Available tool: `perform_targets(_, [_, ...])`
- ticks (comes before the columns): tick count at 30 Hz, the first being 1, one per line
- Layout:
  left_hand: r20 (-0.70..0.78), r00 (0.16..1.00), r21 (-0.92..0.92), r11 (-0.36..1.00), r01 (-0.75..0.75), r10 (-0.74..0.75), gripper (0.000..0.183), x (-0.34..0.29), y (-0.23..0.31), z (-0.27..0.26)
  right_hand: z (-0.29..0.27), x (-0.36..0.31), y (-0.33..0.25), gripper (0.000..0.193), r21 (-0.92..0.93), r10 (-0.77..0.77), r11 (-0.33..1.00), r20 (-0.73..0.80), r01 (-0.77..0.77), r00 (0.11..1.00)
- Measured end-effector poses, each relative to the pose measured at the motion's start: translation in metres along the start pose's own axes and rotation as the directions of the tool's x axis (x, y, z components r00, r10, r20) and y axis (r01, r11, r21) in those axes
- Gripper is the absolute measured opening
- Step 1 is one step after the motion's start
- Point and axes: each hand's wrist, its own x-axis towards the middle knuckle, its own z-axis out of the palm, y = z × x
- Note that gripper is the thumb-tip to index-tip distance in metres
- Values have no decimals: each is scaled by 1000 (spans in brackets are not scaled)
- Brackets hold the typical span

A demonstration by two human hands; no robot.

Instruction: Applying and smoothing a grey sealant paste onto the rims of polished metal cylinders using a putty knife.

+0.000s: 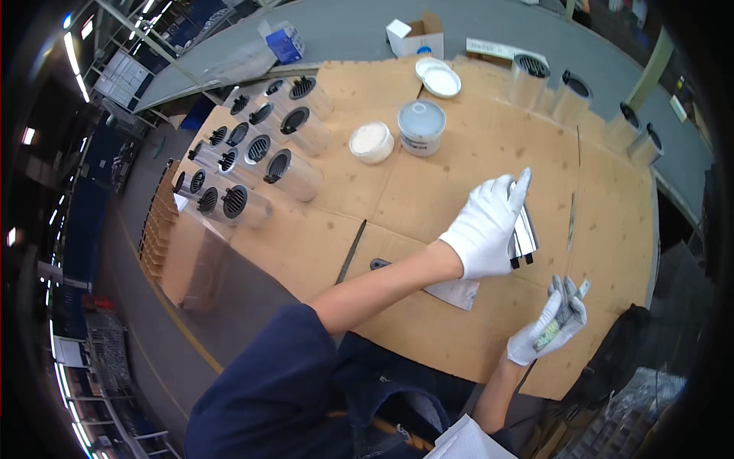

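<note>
My left hand (489, 226), in a white glove, is closed around a shiny metal part (524, 236) with small black feet at its near end. The part stands over the cardboard-covered table, right of the middle. Nearer the front edge, my right hand (554, 325), also gloved, is turned palm up with its fingers curled. Something greyish-green (547, 335) shows in its palm, and a thin pale piece (585, 288) sticks out past the fingers; I cannot make out what these are. Under my left forearm lie a white cloth (456, 293) and the dark end of a tool (378, 264).
Several clear cylinders with black slotted caps (294, 172) stand at the left; more cylinders (529, 80) stand far right. A lidded tub (421, 128), an open white tub (371, 142) and lids (441, 80) sit mid-table. Behind them is a small box (417, 37).
</note>
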Motion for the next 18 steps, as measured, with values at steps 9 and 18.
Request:
perform_targets(9, [321, 830, -697, 480, 533, -456, 124, 23, -34, -9, -42, 26, 40, 19, 11, -50, 999, -183, 53, 982])
perform_targets(18, [1, 997, 20, 996, -83, 83, 50, 31, -77, -46, -44, 30, 51, 18, 128, 115, 987, -138, -97, 984])
